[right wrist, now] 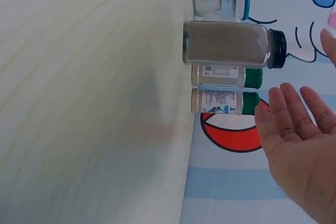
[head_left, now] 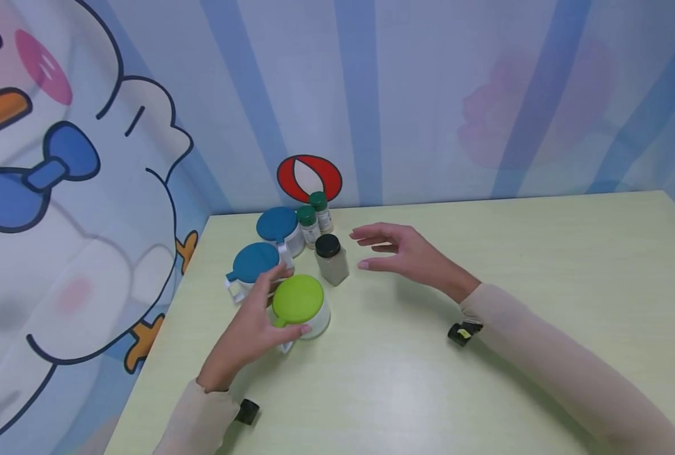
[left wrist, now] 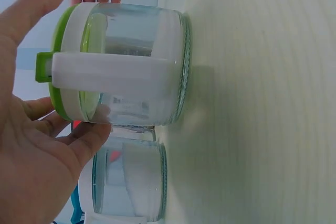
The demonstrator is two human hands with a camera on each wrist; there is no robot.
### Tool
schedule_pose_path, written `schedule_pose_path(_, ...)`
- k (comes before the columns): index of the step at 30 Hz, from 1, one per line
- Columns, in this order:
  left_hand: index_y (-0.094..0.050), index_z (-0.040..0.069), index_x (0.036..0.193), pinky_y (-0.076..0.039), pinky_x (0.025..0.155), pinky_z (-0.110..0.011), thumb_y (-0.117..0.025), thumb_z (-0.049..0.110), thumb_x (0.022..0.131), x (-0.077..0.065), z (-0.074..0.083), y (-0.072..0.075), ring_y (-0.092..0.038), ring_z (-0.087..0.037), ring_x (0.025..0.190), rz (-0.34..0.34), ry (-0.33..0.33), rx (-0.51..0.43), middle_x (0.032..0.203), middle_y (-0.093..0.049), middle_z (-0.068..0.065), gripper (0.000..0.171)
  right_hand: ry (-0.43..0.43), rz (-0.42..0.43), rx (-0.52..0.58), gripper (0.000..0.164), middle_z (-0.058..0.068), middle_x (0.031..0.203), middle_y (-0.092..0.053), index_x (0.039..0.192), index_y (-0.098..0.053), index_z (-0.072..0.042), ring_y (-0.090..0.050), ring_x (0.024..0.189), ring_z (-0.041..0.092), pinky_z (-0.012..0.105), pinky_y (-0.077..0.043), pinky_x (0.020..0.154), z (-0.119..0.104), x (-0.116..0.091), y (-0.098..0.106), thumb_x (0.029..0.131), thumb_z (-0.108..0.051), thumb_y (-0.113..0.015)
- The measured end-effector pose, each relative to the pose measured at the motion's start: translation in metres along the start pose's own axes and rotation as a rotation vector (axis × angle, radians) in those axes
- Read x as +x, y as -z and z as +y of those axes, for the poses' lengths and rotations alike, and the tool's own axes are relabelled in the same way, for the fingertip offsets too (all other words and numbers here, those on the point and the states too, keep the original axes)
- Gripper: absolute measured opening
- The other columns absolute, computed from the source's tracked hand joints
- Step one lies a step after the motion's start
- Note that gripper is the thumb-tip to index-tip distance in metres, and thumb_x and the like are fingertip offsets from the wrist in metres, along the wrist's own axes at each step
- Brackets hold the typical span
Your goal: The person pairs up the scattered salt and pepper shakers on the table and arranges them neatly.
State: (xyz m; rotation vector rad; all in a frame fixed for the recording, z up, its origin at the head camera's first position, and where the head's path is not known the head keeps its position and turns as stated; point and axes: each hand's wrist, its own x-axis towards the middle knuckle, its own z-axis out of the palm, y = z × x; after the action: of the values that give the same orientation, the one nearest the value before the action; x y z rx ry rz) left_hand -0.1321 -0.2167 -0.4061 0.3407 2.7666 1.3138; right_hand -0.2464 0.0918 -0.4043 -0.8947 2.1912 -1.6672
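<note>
A clear glass seasoning jar (head_left: 317, 322) with a lime-green lid and white handle stands upright on the table. My left hand (head_left: 252, 322) spreads around it, fingers along the far-left side and thumb at the front. In the left wrist view, a gap shows between the thumb and the jar (left wrist: 128, 30), while fingertips lie close against its other side; contact is unclear. To the right, my right hand (head_left: 402, 253) hovers with extended fingers and holds nothing. Nearest it is a square glass shaker jar (head_left: 333, 265) with a black cap and greyish contents (right wrist: 226, 43).
Two blue-lidded jars (head_left: 256, 262) with white handles stand behind and left of the green-lidded one. Two small green-capped spice bottles (head_left: 310, 230) stand near the table's back edge. Behind runs a striped wall (head_left: 417, 95) with cartoon pictures. Pale table surface (head_left: 542, 272) extends right.
</note>
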Motion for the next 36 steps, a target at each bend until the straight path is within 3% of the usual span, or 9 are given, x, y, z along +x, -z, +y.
schedule_pose_path(8,-0.023,0.016,0.158,-0.042,0.111,-0.057,-0.089,0.033,0.078,0.001,-0.001,-0.002,-0.037,-0.030,0.143,-0.022,0.033,0.015,0.158,-0.036,-0.006,0.105,-0.023,-0.009,-0.006,0.058,0.005,0.144,-0.057,0.143,-0.058,-0.017,-0.054,0.133,0.036,0.049,-0.043,0.112,0.009,0.020,-0.012,0.090,-0.027,-0.079)
schedule_pose_path(18,-0.023,0.019,0.158,-0.045,0.109,-0.056,-0.090,0.035,0.077,0.004,-0.004,-0.004,-0.039,-0.031,0.141,-0.034,0.079,0.030,0.156,-0.037,-0.006,0.106,0.002,-0.038,0.014,0.058,-0.003,0.142,-0.058,0.146,-0.055,-0.015,-0.056,0.130,0.024,0.043,-0.047,0.110,0.010,0.038,-0.028,0.093,-0.025,-0.076)
schedule_pose_path(28,-0.023,0.015,0.159,-0.044,0.109,-0.057,-0.089,0.039,0.078,0.006,-0.007,-0.005,-0.039,-0.032,0.139,-0.051,0.093,0.033,0.156,-0.036,-0.007,0.107,0.005,-0.062,0.029,0.059,0.002,0.140,-0.059,0.146,-0.053,-0.010,-0.055,0.130,0.024,0.042,-0.048,0.109,0.013,0.048,-0.036,0.093,-0.019,-0.076)
schedule_pose_path(36,-0.022,0.016,0.159,-0.047,0.107,-0.055,-0.088,0.041,0.078,0.008,-0.008,-0.005,-0.042,-0.031,0.136,-0.072,0.121,0.038,0.154,-0.038,-0.006,0.107,-0.029,-0.045,0.022,0.052,0.003,0.135,-0.060,0.141,-0.059,-0.015,-0.055,0.127,0.023,0.040,-0.050,0.107,0.015,0.051,-0.040,0.092,-0.020,-0.077)
